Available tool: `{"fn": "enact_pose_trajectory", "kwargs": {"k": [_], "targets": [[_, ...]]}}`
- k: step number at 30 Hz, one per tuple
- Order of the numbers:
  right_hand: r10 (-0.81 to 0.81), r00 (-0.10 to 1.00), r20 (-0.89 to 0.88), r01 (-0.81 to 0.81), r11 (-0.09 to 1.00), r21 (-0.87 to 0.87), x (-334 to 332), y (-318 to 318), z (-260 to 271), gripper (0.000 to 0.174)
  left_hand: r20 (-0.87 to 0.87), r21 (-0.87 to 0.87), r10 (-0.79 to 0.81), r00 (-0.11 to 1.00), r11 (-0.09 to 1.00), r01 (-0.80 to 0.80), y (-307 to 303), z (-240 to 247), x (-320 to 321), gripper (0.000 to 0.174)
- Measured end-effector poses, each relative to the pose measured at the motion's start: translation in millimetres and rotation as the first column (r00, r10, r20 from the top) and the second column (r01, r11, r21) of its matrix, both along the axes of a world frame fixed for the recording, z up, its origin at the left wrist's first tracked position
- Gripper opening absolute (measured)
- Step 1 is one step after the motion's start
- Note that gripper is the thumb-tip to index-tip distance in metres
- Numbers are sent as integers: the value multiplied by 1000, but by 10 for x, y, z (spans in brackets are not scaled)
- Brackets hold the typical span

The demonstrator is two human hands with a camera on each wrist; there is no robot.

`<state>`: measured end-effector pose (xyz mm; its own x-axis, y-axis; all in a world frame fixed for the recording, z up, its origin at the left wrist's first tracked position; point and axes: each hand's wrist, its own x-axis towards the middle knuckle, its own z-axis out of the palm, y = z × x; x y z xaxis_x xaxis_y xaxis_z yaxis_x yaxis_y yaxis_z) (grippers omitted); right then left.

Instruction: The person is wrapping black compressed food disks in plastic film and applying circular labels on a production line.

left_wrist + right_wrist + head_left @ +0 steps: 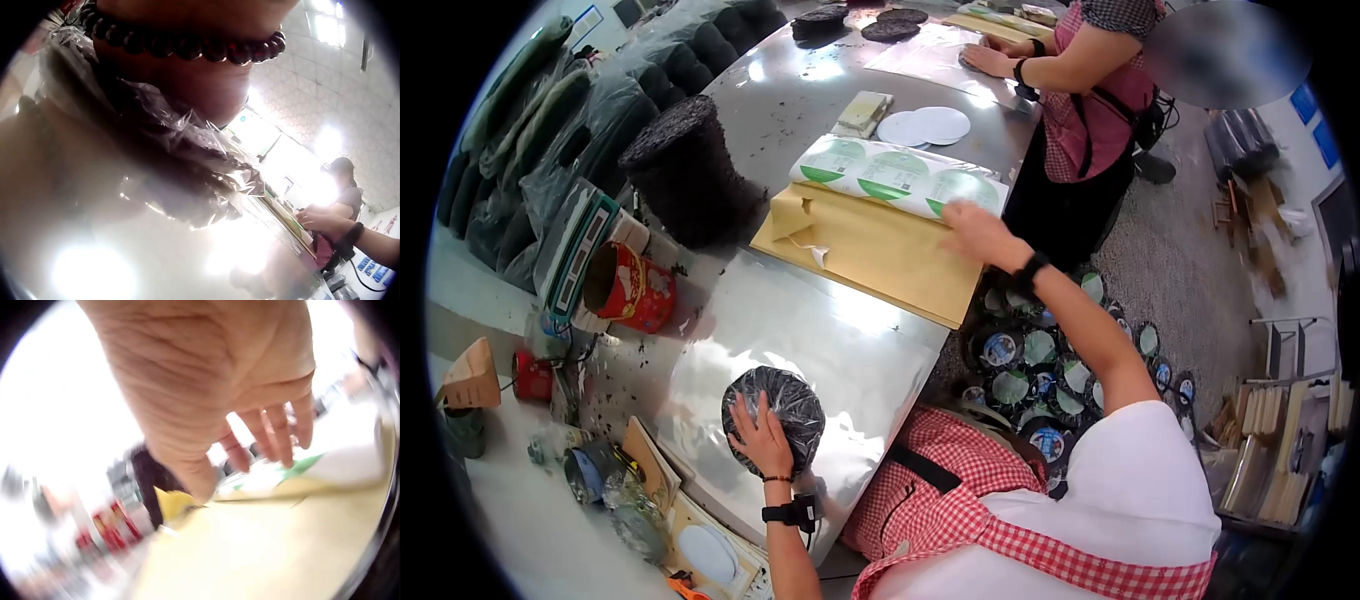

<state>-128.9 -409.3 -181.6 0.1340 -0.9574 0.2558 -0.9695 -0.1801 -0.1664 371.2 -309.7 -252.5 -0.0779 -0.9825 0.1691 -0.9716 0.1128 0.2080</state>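
Observation:
A dark round cake in clear plastic lies on the shiny metal table. My left hand rests on top of it with fingers spread; in the left wrist view, crinkled plastic film shows below the beaded bracelet. My right hand is over the right end of the white-and-green printed sheets, which lie along the back of a stack of brown paper. In the right wrist view its fingers hang extended above the sheets, with nothing gripped.
Behind the paper lie white discs. A tall dark stack stands at left, near a red tin and a green-framed scale. Another person works at the far right edge. Several wrapped round packs sit below the table's right edge.

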Motion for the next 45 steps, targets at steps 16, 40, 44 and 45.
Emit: {"fn": "enact_pose_trajectory", "kwargs": {"k": [16, 40, 44, 45], "targets": [[-381, 701, 603, 500, 865, -34, -1626, -492, -375, 29, 49, -5, 31, 998, 1000, -31, 34, -23, 4, 45], [842, 379, 385, -925, 335, 178, 3060, 344, 76, 56, -355, 75, 221, 908, 975, -208, 199, -36, -242, 44], [810, 482, 334, -854, 348, 387, 3258, 223, 304, 41, -805, 116, 224, 549, 967, -225, 205, -185, -250, 47], [749, 560, 353, -801, 382, 461, 3374, 208, 311, 47, -741, 103, 233, 630, 966, -236, 217, -178, -252, 50]]}}
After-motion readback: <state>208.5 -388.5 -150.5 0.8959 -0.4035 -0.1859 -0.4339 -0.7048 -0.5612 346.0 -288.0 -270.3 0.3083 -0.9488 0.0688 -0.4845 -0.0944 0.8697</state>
